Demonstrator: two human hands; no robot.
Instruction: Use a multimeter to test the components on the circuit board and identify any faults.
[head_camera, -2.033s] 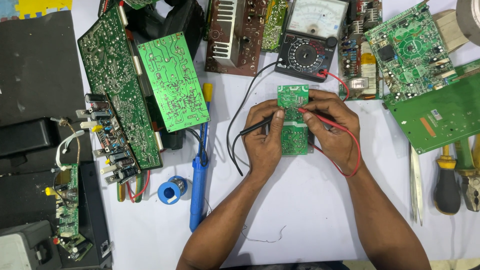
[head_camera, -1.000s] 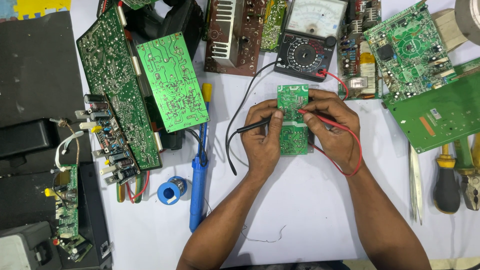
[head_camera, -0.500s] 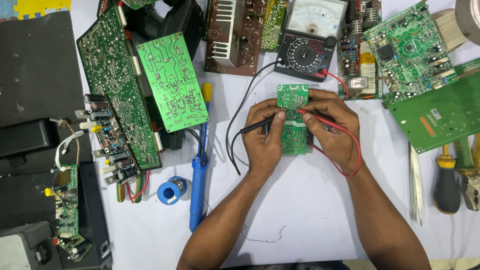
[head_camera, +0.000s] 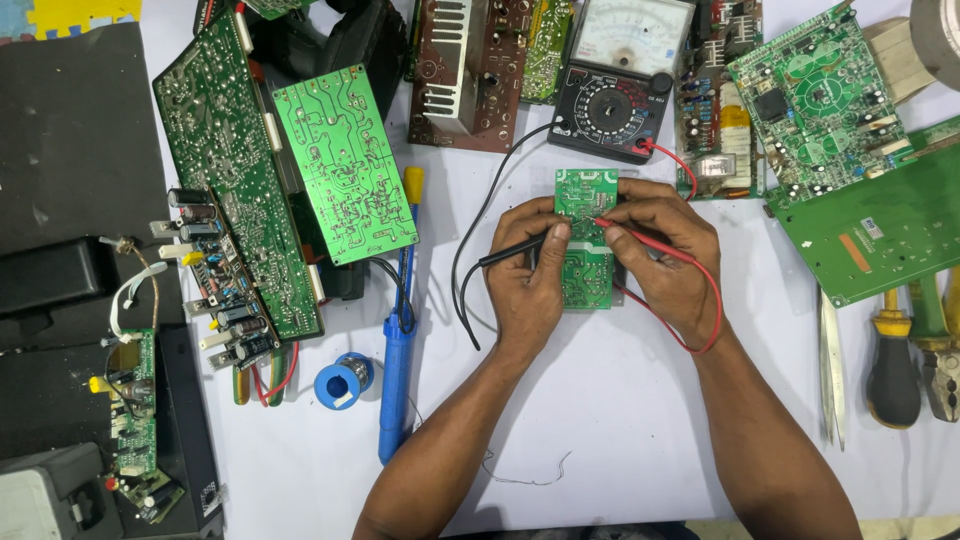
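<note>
A small green circuit board (head_camera: 583, 240) lies solder side up on the white table between my hands. My left hand (head_camera: 528, 282) holds a black test probe (head_camera: 512, 250) with its tip on the board's middle. My right hand (head_camera: 668, 258) holds a red test probe (head_camera: 640, 236), whose tip touches the board near its upper half. Both probe leads run up to an analog multimeter (head_camera: 620, 75) at the table's far side.
Two larger green boards (head_camera: 345, 165) lean at the left. A blue soldering iron (head_camera: 397, 340) and a solder spool (head_camera: 342, 381) lie near my left forearm. More boards (head_camera: 820, 95) sit at the right, with tweezers (head_camera: 832, 370), a screwdriver (head_camera: 892, 365) and pliers (head_camera: 940, 350).
Both hands stay on the small board; the probe tips shift only slightly. Nothing else has moved.
</note>
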